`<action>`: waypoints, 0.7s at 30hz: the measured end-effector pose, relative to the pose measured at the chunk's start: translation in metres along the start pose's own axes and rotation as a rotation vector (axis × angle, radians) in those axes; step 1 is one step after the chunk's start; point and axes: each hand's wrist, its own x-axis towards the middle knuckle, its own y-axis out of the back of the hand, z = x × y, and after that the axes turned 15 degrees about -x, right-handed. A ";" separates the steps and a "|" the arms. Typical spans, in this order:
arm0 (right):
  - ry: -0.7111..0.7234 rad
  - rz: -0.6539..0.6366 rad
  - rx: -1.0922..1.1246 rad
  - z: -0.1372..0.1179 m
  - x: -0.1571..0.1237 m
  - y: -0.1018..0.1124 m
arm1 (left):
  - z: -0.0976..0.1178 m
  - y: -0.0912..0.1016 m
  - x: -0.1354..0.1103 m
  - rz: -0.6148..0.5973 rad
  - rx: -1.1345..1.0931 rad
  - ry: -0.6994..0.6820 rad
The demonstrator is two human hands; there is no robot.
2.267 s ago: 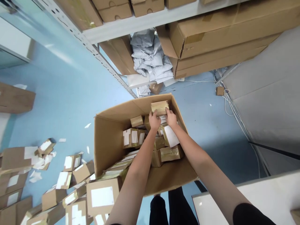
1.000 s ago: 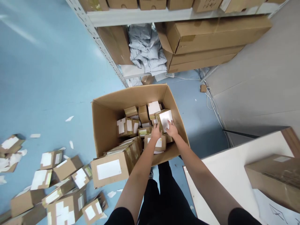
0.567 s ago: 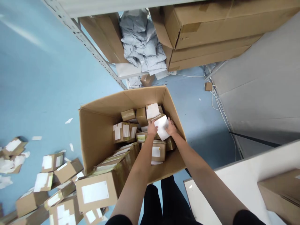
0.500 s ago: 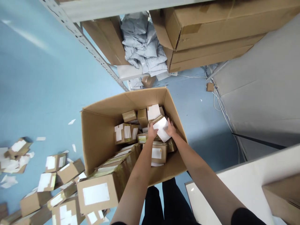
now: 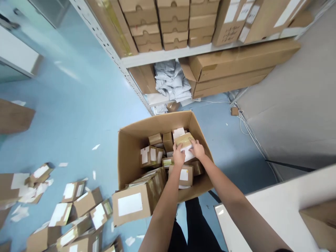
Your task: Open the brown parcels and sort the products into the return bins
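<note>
Between my two hands is a small cardboard box [image 5: 184,139] with shiny tape on its top and a white label on the side facing me. My left hand [image 5: 179,154] grips its left side, and my right hand [image 5: 196,148] has its fingers over the right end. Both hands are inside a large open carton [image 5: 131,140]. Around them in the carton lie several smaller taped boxes, among them a labelled box [image 5: 185,174] just below my hands. A row of flat boxes [image 5: 156,183] leans along the near left side.
A metal shelf [image 5: 168,57] with cardboard boxes and grey mailing bags [image 5: 173,80] stands beyond the carton. Many labelled parcels [image 5: 86,202] and paper scraps lie on the blue floor at left. A white table [image 5: 278,210] is at right, with cables [image 5: 249,129] along the wall.
The held box has tilted, so its taped face now shows above the white label. My view has shifted up and left, bringing more shelf into sight.
</note>
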 end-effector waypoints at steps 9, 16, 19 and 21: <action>-0.209 0.275 -0.025 -0.017 -0.179 0.111 | 0.110 0.098 -0.095 -0.170 -0.030 -0.415; -0.581 0.290 0.080 0.008 -0.346 0.107 | 0.150 0.079 -0.199 -0.515 -0.090 -0.613; -0.764 0.284 0.138 0.031 -0.425 0.082 | 0.158 0.043 -0.261 -0.698 -0.089 -0.640; -0.882 0.285 0.175 0.047 -0.479 0.060 | 0.161 0.016 -0.308 -0.838 -0.092 -0.676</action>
